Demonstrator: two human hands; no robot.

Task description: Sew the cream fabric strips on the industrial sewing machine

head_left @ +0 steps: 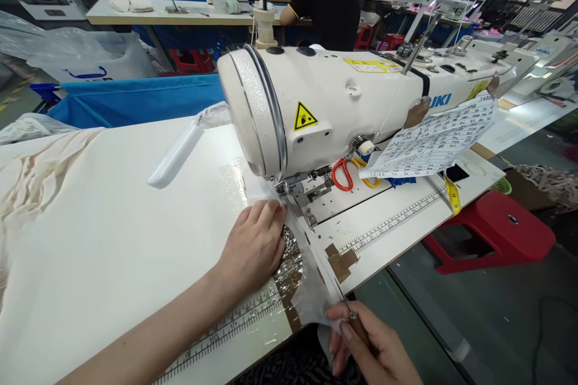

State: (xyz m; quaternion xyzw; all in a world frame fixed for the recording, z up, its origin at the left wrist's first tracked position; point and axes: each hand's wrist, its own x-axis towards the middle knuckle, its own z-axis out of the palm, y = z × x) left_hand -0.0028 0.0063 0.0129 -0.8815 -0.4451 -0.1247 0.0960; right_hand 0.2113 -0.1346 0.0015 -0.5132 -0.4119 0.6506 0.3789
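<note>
Thin translucent white fabric strip (311, 289) lies under the cream sewing machine (343, 108), twelve o'clock of us; left hand (253, 246) presses flat, fingers released, right hand (370, 343) clenched on a wooden-handled awl (356, 325). Next, we'd feed steadily.

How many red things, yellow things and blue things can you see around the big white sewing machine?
Red: 2, the scissors handle and the plastic stool.
Yellow: 3, the warning sticker, the measuring tape and the other scissors handle.
Blue: 1, the fabric bin.
Total: 6.
</note>
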